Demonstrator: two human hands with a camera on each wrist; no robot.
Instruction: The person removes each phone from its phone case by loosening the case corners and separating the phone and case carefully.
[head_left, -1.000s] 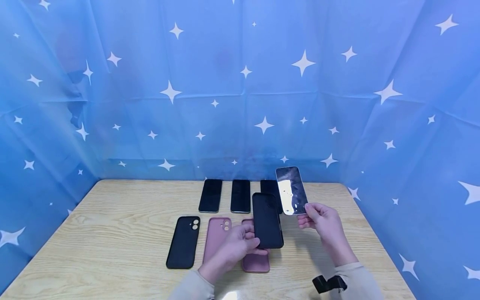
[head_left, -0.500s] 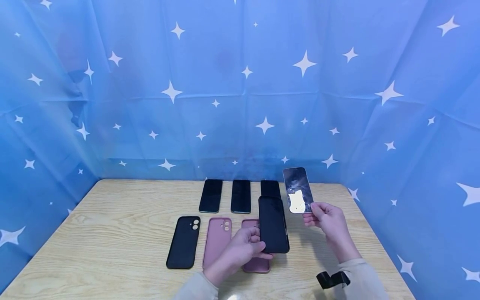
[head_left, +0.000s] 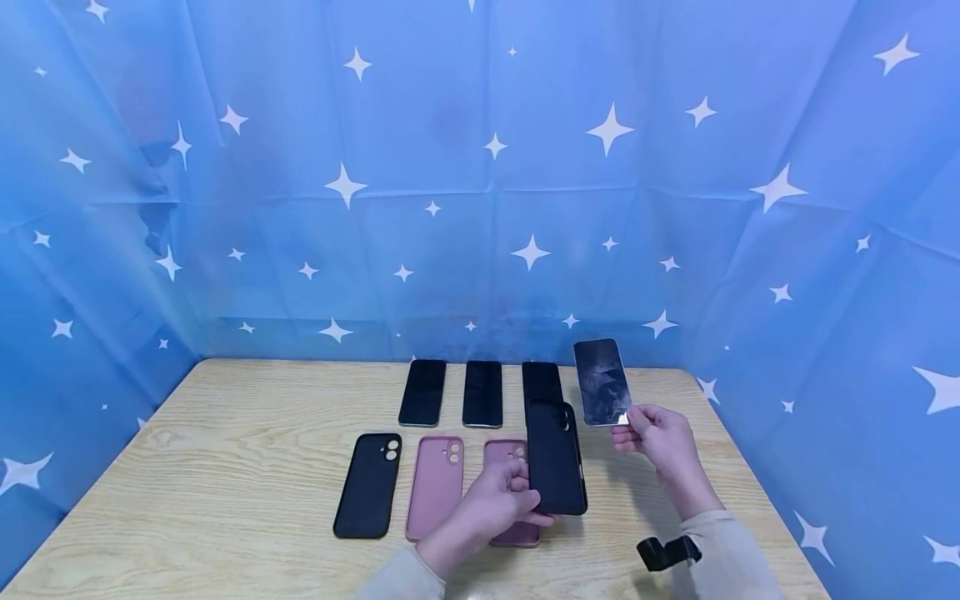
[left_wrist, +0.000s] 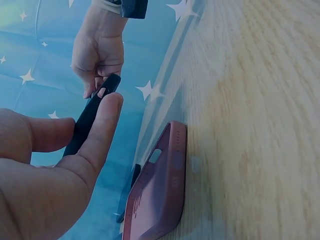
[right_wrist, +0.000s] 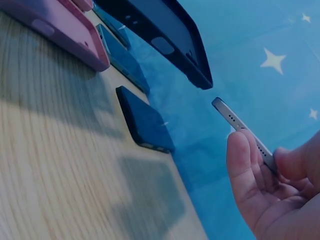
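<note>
My left hand [head_left: 495, 504] pinches the lower left edge of a black phone case [head_left: 557, 467], its thumb in front and fingers behind. The case's hollow inside and camera cutout face me, and it is raised over the table. To its right, my right hand [head_left: 666, 443] pinches a phone [head_left: 602, 382] by its bottom end, screen toward me. In the right wrist view the phone's edge [right_wrist: 239, 124] shows speaker holes, with a gap between it and the case [right_wrist: 172, 47]. Beneath the left hand lies a pink phone case [left_wrist: 160, 195], partly hidden in the head view.
On the wooden table [head_left: 202, 483], a black case [head_left: 367, 485] and another pink case [head_left: 435, 487] lie left of my left hand. Three dark phones [head_left: 423, 392] lie in a row behind; the held case overlaps the rightmost phone [head_left: 542, 382]. A starry blue curtain [head_left: 442, 167] surrounds the table.
Both hands have shifted right, the left also slightly nearer me, carrying the black case and the phone. The case has tilted so its camera cutout shows, and the screen's bright reflection has shrunk.
</note>
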